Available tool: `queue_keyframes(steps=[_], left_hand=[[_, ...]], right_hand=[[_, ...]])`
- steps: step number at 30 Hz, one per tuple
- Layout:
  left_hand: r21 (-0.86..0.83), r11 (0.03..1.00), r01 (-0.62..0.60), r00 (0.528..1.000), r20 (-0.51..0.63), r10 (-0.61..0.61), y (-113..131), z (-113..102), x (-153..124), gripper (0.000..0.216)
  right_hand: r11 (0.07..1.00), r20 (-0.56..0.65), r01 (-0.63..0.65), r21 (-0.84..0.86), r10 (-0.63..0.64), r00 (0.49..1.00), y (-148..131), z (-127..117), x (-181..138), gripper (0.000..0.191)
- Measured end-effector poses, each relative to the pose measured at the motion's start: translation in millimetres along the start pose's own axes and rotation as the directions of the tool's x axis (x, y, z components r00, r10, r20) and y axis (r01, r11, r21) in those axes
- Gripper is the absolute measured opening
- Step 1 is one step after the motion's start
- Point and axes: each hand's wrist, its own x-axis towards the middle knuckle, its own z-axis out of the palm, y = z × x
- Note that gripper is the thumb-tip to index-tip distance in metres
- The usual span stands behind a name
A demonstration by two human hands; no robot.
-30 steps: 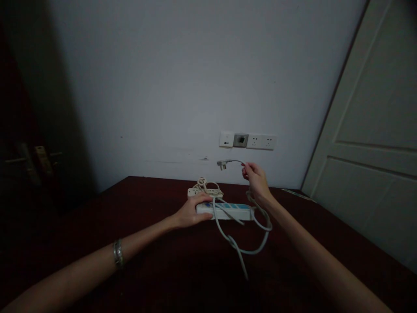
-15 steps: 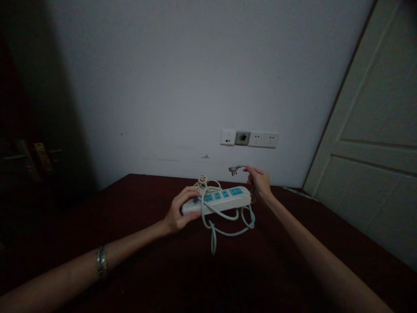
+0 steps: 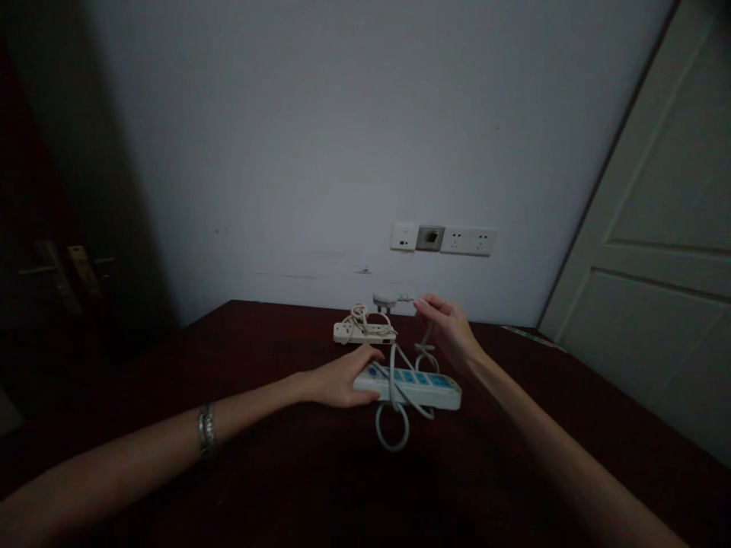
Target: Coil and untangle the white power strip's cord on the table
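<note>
My left hand point(image 3: 346, 378) grips the left end of a white power strip point(image 3: 437, 394) with blue socket panels, thumb in front and fingers behind. Loops of its pale cord point(image 3: 393, 438) wrap round the strip and hang below its front edge. Between thumb and fingers, my right hand point(image 3: 448, 323) pinches the cord just behind the plug point(image 3: 385, 301). The plug points left, its pins facing down, held in the air above a second, cream power strip point(image 3: 348, 332). That one lies on the dark red table with its own cord bundled on top.
The dark red table point(image 3: 256, 350) meets a pale wall point(image 3: 285, 152). Wall sockets point(image 3: 468, 240) sit in a row with a grey network outlet point(image 3: 430, 237). A white panelled door point(image 3: 662, 304) stands at right; a door handle point(image 3: 83, 262) shows in shadow at left.
The white power strip has moved right and towards me, bringing the cream strip behind it into fuller view. The plug has shifted left, and its cord loops hang differently.
</note>
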Motion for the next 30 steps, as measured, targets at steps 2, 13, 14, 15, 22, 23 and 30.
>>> queue_keyframes(steps=[2,13,14,15,22,23,30], left_hand=[[-0.040,0.998,0.050,0.998,0.035,-0.049,-1.7,0.9,1.9,0.059],[-0.107,0.982,0.156,0.969,0.209,-0.131,23.2,1.3,4.0,0.069],[-0.090,0.984,0.154,0.966,0.223,-0.131,25.4,1.7,5.7,0.065],[-0.075,0.985,0.156,0.961,0.243,-0.134,26.8,1.9,7.8,0.059],[-0.093,0.982,0.162,0.913,0.392,-0.114,19.3,-4.6,22.0,0.047],[-0.075,0.986,0.151,0.914,0.389,-0.111,18.8,-5.7,23.3,0.048],[0.170,0.985,0.034,0.988,0.143,-0.058,27.1,1.0,23.4,0.024]], right_hand=[[0.999,0.010,-0.039,-0.002,0.039,0.999,0.3,-3.5,-12.4,0.029],[0.990,0.099,-0.103,0.099,0.094,0.991,3.4,-39.3,-60.4,0.020],[0.990,0.101,-0.102,0.101,0.092,0.991,3.7,-41.7,-63.1,0.022],[0.989,0.105,-0.098,0.107,0.087,0.991,3.4,-44.0,-65.3,0.024],[0.988,0.144,-0.152,-0.005,0.151,0.978,-8.7,-55.1,-71.5,0.026],[0.984,0.144,-0.177,-0.027,0.179,0.973,-9.7,-55.7,-71.9,0.025],[0.960,0.121,-0.276,-0.046,0.280,0.952,3.7,-58.0,-72.5,0.034]])
